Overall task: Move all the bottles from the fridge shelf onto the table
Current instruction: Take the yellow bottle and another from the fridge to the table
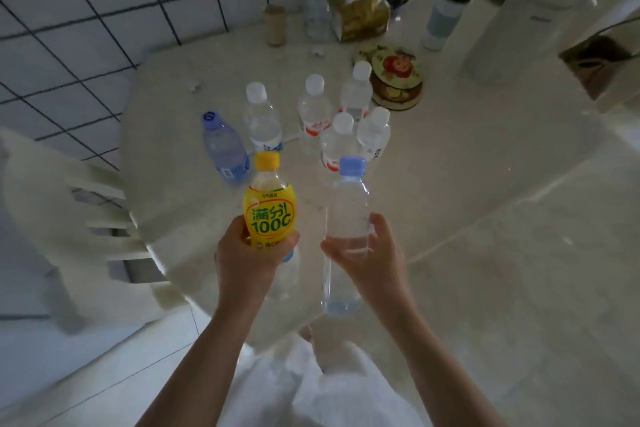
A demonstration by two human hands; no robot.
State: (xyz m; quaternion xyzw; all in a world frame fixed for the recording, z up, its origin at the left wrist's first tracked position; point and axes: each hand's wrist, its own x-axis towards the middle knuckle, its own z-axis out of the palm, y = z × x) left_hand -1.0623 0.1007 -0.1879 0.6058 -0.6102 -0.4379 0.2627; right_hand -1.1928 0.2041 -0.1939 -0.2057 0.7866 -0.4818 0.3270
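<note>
My left hand (pixel 247 258) grips a yellow-labelled bottle with a yellow cap (pixel 268 204), held upright over the near edge of the round white table (pixel 433 191). A second clear bottle (pixel 287 274) seems tucked under the same hand, mostly hidden. My right hand (pixel 369 255) holds a clear bottle with a pale blue cap (pixel 346 218) by its middle. On the table beyond stand a blue-tinted bottle (pixel 225 147) and several clear bottles with white caps (pixel 313 111). No fridge is in view.
A round flowered tin (pixel 394 80) sits behind the bottles. At the table's back are a tissue pack (pixel 363 15), a slim clear bottle (pixel 317 14), a cardboard tube (pixel 275 24) and a tumbler (pixel 443 19). A white chair (pixel 72 215) stands left, a white appliance (pixel 519 28) right.
</note>
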